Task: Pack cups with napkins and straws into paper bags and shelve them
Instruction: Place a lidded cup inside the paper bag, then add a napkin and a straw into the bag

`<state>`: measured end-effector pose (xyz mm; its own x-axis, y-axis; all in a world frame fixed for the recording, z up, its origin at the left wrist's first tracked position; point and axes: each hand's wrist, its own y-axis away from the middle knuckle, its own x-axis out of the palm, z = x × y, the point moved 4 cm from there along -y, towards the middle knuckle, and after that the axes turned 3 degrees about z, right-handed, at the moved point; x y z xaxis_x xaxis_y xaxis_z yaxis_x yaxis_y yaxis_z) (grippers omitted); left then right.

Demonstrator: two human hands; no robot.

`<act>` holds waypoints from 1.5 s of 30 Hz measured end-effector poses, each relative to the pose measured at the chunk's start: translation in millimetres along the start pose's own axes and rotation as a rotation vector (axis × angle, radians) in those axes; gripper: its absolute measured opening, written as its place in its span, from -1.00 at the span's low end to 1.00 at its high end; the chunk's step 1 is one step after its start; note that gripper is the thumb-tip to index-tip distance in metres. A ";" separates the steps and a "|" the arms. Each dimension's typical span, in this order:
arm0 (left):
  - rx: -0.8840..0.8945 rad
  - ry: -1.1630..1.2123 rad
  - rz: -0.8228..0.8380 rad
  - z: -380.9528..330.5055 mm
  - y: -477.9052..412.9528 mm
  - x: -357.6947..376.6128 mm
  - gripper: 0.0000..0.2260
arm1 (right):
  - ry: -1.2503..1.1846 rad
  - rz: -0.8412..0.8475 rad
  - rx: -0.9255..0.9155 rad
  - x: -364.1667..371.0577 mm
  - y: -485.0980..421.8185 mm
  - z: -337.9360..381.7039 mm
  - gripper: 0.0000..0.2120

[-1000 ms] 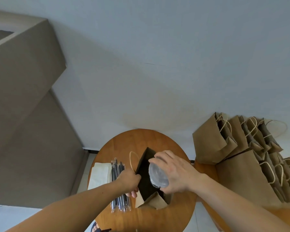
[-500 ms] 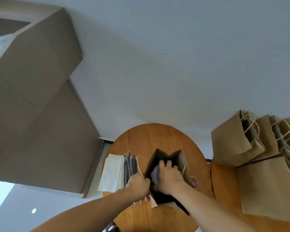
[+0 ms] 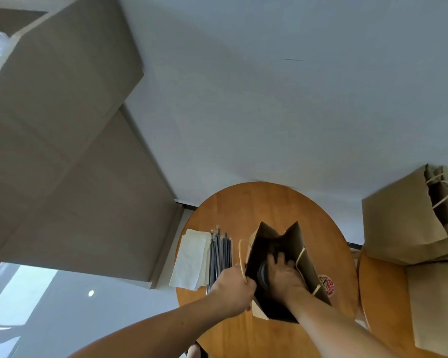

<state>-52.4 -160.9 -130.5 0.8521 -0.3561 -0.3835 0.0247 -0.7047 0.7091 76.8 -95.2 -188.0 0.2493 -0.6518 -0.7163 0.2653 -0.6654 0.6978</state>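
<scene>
R grip (image 3: pixel 282 275) is down inside the bag (image 3: pixel 309 277), fingers wrapped over the cup (image 3: pixel 263 276). The cup sits low in the bag's mouth, against its left wall, w/ only a dark round bit showing. Can't tell if its base has reached the bag's bottom. L grip (image 3: pixel 233 285) is pinched on the bag's left rim, by the handle (image 3: pixel 241 254), holding the mouth open. The bag stands on the round surface (image 3: pixel 256 202).

Step in hand, as I read it: seating the cup, i.e. the first item for this bag. Napkin & straw prob. not in yet, but the interior is too dark to be sure.

Nxt move calls for R grip to let go once the cup stands upright, then come out w/o dragging the paper wall. L grip's pinch is what stops the bag folding shut. After that I'd go for the straws (image 3: pixel 220 254), just left of the bag, then the napkins (image 3: pixel 192 257), further left of the bag. The straws lie packed tight, so taking one needs a fingertip pinch.

Just right of the bag is a small red-patterned thing (image 3: pixel 326 284); can't tell what. Well right of the bag, more bags (image 3: pixel 398 228). Shelving comes last.
</scene>
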 end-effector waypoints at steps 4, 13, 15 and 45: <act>-0.017 -0.007 0.021 -1.3 -5.2 -4.2 -0.83 | -0.001 -0.049 -0.040 6.0 -6.3 -1.0 -0.22; 0.035 -0.120 0.002 -12.7 -10.5 -12.0 -0.80 | -0.098 -0.061 -0.021 8.3 -9.5 0.5 -0.21; 0.038 -0.102 -0.017 -13.6 -11.6 -16.2 -0.81 | -0.144 -0.030 0.016 5.6 -9.8 -1.8 -0.13; -0.024 -0.158 -0.185 43.5 -10.9 -167.7 -0.70 | -0.805 -0.456 -0.261 -175.1 61.5 115.9 -0.77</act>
<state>-218.4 -120.2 -99.7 0.7393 -0.3155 -0.5949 0.1865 -0.7530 0.6311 -58.6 -64.2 -18.9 -0.6178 -0.4696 -0.6308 0.4021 -0.8780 0.2598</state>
